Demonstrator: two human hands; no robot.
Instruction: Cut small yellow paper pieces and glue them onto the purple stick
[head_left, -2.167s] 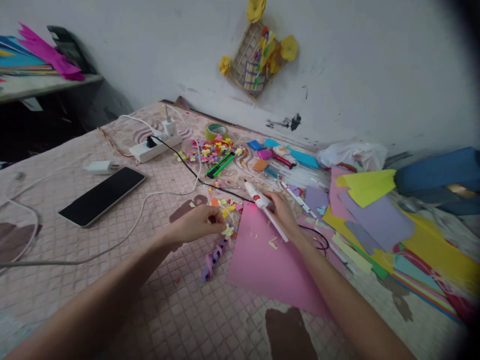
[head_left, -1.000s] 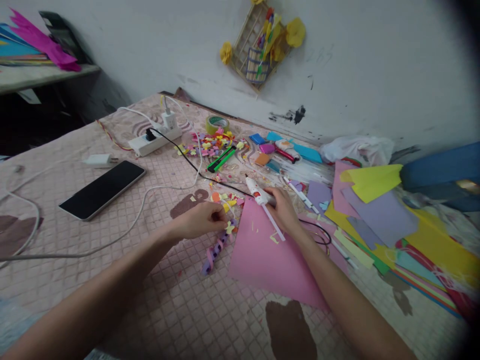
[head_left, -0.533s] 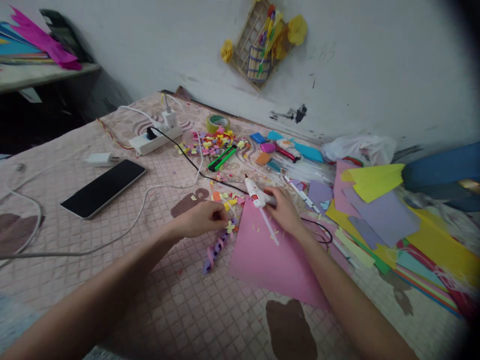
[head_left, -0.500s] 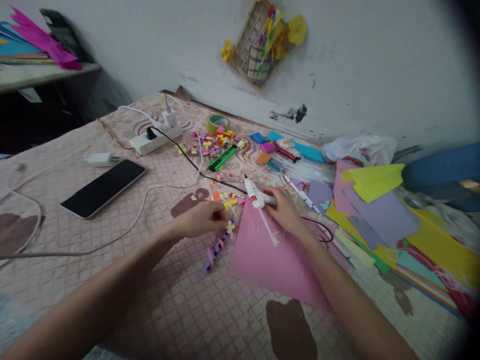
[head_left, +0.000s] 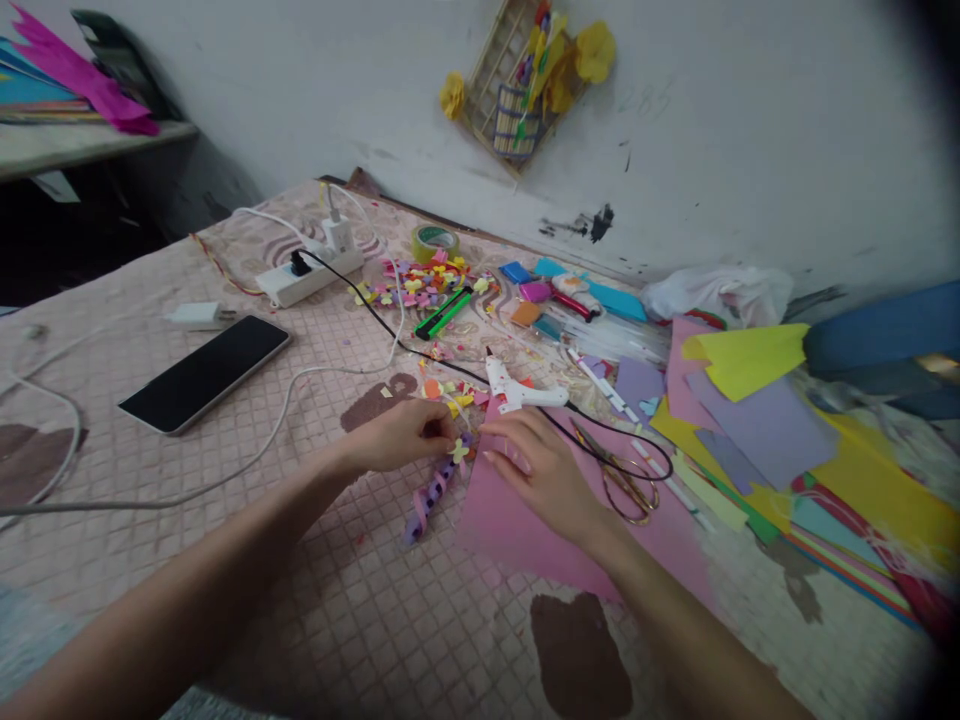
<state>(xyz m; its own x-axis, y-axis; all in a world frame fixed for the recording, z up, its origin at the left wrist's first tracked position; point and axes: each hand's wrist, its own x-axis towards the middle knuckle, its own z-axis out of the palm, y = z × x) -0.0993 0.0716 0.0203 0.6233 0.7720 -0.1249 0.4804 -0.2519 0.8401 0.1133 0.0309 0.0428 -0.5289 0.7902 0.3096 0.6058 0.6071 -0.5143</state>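
My left hand is closed in a pinch on a small pale yellow paper flower. The flower is at the upper end of a purple dotted stick with a pink strip wound round it; whether the two touch is hard to tell. My right hand is empty, fingers apart, over a pink sheet just right of the flower. Beyond its fingers a white glue gun lies on its side. Gold-handled scissors rest on the sheet, partly under the gun's black cord.
A phone and a power strip lie to the left, with cables crossing the table. Cut paper flowers, a green cutter and a tape roll are farther back. Coloured sheets pile up at right.
My right hand has let go of the glue gun, which now lies on its side, and has moved left toward the flower. The scissors have come into sight. My left hand stays nearly still.
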